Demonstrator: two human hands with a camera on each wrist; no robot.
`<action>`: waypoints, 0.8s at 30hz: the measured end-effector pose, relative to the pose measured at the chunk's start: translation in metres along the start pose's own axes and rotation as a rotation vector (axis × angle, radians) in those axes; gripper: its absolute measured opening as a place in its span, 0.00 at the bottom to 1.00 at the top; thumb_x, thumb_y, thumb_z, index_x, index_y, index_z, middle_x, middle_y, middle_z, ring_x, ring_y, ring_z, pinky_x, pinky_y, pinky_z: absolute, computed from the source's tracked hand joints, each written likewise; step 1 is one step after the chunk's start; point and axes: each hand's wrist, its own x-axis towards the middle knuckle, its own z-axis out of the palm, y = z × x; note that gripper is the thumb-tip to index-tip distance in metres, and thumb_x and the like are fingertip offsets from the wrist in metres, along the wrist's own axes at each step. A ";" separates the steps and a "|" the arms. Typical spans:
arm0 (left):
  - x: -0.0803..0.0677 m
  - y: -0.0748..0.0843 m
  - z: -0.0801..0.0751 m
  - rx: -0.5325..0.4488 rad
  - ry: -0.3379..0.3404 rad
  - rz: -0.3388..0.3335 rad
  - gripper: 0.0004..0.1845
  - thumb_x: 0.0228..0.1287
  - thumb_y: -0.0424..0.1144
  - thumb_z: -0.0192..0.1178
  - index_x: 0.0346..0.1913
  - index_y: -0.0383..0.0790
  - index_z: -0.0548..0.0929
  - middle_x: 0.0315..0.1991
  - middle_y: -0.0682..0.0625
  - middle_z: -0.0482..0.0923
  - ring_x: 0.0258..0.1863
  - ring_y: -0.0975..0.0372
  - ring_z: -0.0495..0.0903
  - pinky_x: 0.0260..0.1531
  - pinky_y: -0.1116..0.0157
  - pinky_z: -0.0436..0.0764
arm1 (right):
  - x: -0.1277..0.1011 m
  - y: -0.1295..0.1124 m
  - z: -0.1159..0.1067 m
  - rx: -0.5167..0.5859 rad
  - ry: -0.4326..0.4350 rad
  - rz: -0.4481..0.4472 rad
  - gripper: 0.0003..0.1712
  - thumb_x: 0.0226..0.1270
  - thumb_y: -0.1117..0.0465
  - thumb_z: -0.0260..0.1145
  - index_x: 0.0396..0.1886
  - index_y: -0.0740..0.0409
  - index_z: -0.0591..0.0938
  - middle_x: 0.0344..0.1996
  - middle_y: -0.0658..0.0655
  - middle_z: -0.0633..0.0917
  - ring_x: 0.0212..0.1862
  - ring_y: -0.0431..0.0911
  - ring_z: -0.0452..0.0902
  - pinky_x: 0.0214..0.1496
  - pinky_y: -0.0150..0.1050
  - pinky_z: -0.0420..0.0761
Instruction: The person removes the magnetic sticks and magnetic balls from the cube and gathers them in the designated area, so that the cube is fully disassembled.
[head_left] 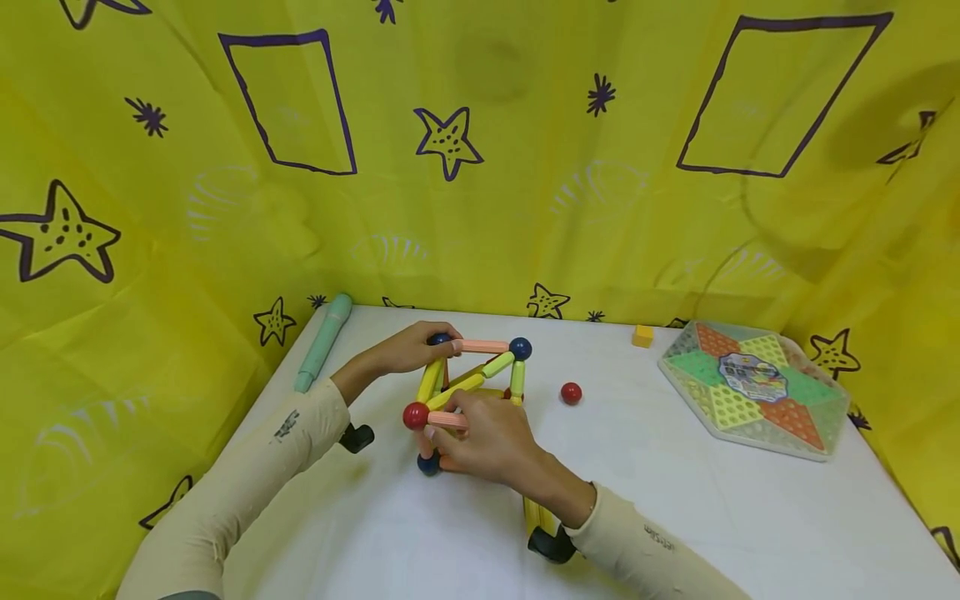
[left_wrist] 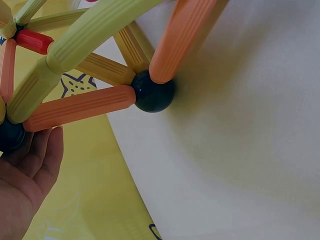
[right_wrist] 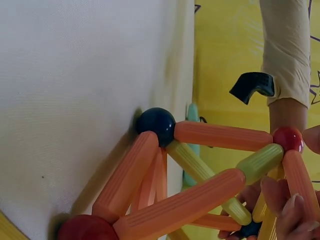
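Two hands (head_left: 450,392) on a rod-and-ball frame (head_left: 468,379), white table (head_left: 712,508) beneath.

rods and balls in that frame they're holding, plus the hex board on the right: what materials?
Rods: likely moulded plastic, matte, with lengthwise ribs. Dark blue ball: smooth and glossy, with highlights; plastic or coated metal, can't tell which. The loose red ball looks the same. Hex board: seemingly plastic, a clear shiny lid over coloured, dimpled triangular fields, with a printed label at its centre.
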 end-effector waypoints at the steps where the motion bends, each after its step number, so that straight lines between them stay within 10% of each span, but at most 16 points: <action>1: 0.000 0.000 0.000 0.000 0.001 -0.003 0.19 0.78 0.49 0.52 0.58 0.40 0.80 0.52 0.43 0.82 0.52 0.51 0.80 0.54 0.54 0.78 | 0.001 0.000 0.001 -0.001 0.001 -0.001 0.19 0.64 0.42 0.69 0.39 0.53 0.84 0.13 0.43 0.71 0.19 0.36 0.67 0.17 0.30 0.65; 24: 0.001 0.000 -0.001 0.007 0.005 0.003 0.18 0.78 0.50 0.52 0.57 0.42 0.81 0.50 0.45 0.82 0.47 0.56 0.79 0.51 0.57 0.77 | 0.005 0.001 0.010 -0.084 0.118 -0.071 0.21 0.64 0.38 0.68 0.29 0.50 0.85 0.12 0.42 0.69 0.20 0.36 0.66 0.18 0.28 0.64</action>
